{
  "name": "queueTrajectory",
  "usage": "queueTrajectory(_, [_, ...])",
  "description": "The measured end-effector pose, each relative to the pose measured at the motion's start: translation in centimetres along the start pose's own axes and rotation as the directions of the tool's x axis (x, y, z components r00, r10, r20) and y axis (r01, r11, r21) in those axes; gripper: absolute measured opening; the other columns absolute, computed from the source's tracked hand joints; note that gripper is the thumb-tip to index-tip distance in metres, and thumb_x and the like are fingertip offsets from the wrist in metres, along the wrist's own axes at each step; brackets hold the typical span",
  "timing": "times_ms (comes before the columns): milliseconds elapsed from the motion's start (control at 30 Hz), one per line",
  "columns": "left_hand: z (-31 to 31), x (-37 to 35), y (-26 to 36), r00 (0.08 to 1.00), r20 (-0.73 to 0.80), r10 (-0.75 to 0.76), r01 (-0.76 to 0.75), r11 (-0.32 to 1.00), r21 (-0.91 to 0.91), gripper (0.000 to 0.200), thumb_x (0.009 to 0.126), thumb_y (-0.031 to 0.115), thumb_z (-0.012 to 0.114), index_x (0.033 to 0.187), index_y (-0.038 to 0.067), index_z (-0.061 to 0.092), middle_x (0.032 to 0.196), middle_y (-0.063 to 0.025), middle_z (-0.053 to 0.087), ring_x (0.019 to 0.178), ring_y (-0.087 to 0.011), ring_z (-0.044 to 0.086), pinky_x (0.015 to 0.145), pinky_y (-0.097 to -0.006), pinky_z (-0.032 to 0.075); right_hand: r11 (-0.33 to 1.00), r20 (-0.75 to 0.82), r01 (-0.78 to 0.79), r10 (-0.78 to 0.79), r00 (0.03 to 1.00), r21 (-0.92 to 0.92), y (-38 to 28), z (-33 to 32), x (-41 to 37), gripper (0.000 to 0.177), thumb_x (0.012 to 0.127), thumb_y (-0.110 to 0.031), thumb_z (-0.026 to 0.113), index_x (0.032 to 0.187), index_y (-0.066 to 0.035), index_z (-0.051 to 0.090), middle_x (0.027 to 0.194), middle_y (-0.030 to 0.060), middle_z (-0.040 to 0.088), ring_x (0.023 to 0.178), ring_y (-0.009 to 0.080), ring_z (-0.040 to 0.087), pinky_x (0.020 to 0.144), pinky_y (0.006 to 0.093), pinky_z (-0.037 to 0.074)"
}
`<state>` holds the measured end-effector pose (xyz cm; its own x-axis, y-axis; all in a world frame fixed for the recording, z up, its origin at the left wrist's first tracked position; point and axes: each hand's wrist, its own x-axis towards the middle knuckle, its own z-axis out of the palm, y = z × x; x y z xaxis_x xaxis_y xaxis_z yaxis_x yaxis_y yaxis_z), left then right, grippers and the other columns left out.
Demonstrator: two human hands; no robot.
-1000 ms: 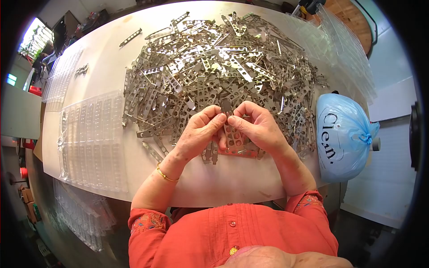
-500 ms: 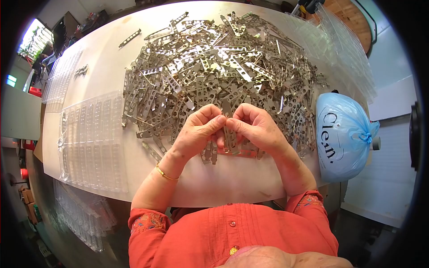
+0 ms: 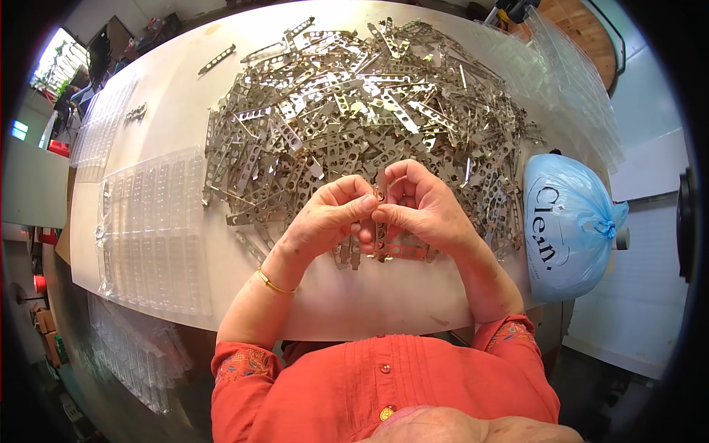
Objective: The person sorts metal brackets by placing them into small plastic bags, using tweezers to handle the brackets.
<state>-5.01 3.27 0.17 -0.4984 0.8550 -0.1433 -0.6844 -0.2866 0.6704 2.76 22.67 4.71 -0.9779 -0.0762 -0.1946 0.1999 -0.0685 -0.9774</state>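
A narrow perforated metal strip point(image 3: 381, 235) stands lengthwise between my hands, in front of a large heap of similar shiny strips point(image 3: 325, 148). My left hand point(image 3: 336, 214) has its thumb and fingers pinched on the strip from the left. My right hand point(image 3: 421, 207) pinches it from the right, thumb bent inward. The fingertips of both hands nearly meet and cover the strip's middle. Below the hands, a red item point(image 3: 406, 252) shows partly under some loose strips.
Clear plastic trays point(image 3: 155, 236) lie at the left, with small metal pieces point(image 3: 136, 113) beyond them. A blue plastic bag point(image 3: 565, 225) sits at the right edge. Clear plastic sheets point(image 3: 569, 81) spread at the back right. One strip point(image 3: 217, 59) lies apart at the back left.
The strip between my hands has turned and now looks narrower. My right hand's fingers have lifted slightly and spread a little around its upper part.
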Motion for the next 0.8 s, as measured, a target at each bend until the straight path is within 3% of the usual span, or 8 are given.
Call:
queueTrajectory(200, [0.22, -0.19, 0.25, 0.999, 0.025, -0.034, 0.035, 0.999, -0.025, 0.017, 0.099, 0.022, 0.065, 0.098, 0.006, 0.06, 0.084, -0.0042, 0.066, 0.064, -0.0116, 0.066, 0.058, -0.0252, 0.059, 0.999, 0.037, -0.009, 0.01, 0.999, -0.032, -0.77, 0.41, -0.28, 0.053, 0.093, -0.006, 0.07, 0.142, -0.01, 0.049, 0.086, 0.0019, 0.061, 0.074, 0.0063, 0.063, 0.063, 0.0232, 0.053])
queueTrajectory(400, [0.24, -0.29, 0.38, 0.997, 0.039, -0.063, 0.064, 0.998, -0.027, 0.017, 0.1, 0.022, 0.063, 0.098, 0.006, 0.058, 0.084, -0.0051, 0.067, 0.063, -0.0139, 0.067, 0.057, -0.0275, 0.06, 0.997, 0.017, -0.002, 0.004, 1.0, -0.083, -0.75, 0.57, -0.43, 0.058, 0.09, -0.001, 0.071, 0.144, -0.011, 0.051, 0.087, -0.0042, 0.055, 0.071, 0.0015, 0.057, 0.063, 0.0189, 0.052])
queueTrajectory(633, [-0.04, -0.16, 0.11, 0.994, 0.072, -0.085, 0.09, 0.993, -0.07, 0.016, 0.101, 0.021, 0.061, 0.1, 0.006, 0.057, 0.082, -0.0058, 0.066, 0.059, -0.0165, 0.067, 0.055, -0.0302, 0.061, 0.988, 0.039, 0.073, -0.069, 0.997, -0.139, -0.76, 0.48, -0.62, 0.055, 0.091, -0.007, 0.072, 0.142, -0.009, 0.054, 0.091, -0.0025, 0.058, 0.073, 0.0015, 0.058, 0.064, 0.0195, 0.052])
queueTrajectory(800, [0.06, -0.18, 0.31, 0.992, 0.084, -0.09, 0.096, 0.993, -0.067, 0.016, 0.101, 0.02, 0.061, 0.102, 0.005, 0.056, 0.08, -0.0045, 0.064, 0.058, -0.0151, 0.066, 0.053, -0.0319, 0.061, 0.939, 0.051, 0.165, -0.157, 0.986, -0.302, -0.39, 0.27, -0.6, 0.06, 0.089, -0.013, 0.076, 0.144, -0.016, 0.054, 0.096, 0.0013, 0.055, 0.07, 0.0042, 0.055, 0.064, 0.0223, 0.051])
